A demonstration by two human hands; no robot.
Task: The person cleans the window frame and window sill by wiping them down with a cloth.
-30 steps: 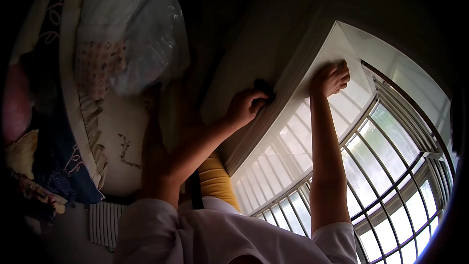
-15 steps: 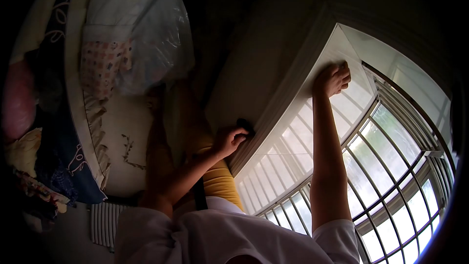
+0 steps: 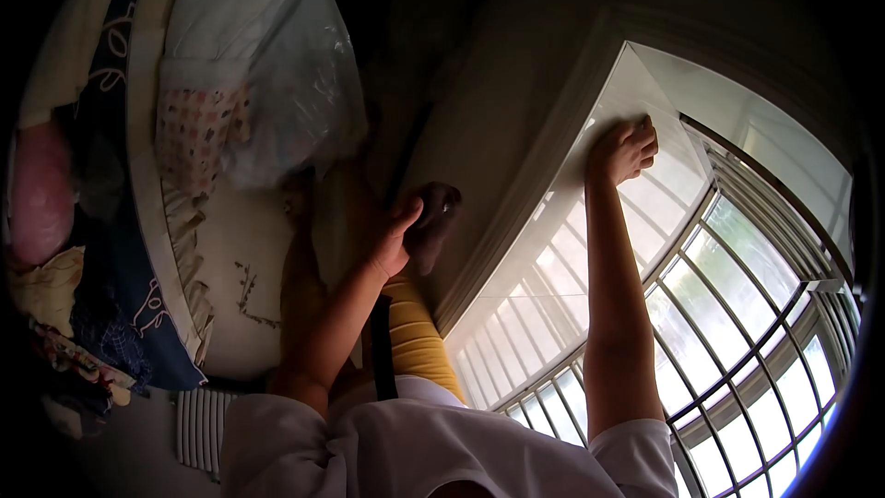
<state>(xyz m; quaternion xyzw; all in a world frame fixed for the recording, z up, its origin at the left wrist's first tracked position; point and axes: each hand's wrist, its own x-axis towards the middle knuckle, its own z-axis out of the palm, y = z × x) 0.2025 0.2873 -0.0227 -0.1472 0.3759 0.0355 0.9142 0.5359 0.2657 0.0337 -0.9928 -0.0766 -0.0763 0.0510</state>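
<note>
My left hand (image 3: 396, 238) is closed around a dark, limp cloth (image 3: 431, 226) that hangs down past the fingers, over the floor side of the window ledge. On the white tiled window ledge (image 3: 525, 337), near its far corner, rests my right hand (image 3: 624, 149). Its fingers are curled in, and whatever they might hold is hidden. That arm stretches up in front of the window bars (image 3: 728, 314). Below my left hand is my own leg in yellow trousers (image 3: 419, 341).
On the left is a bed (image 3: 244, 258) with a ruffled edge. A clear plastic bag (image 3: 309, 83) with pale fabric lies on it. A dark blue cloth with light lettering (image 3: 152, 314), a pink bundle (image 3: 41, 194) and crumpled clothes (image 3: 101, 360) lie further left. A ribbed white object (image 3: 201, 429) stands below.
My left hand has lifted up and left from beside the ledge, and the dark cloth in it now shows more fully. My right hand has stayed almost still on the ledge.
</note>
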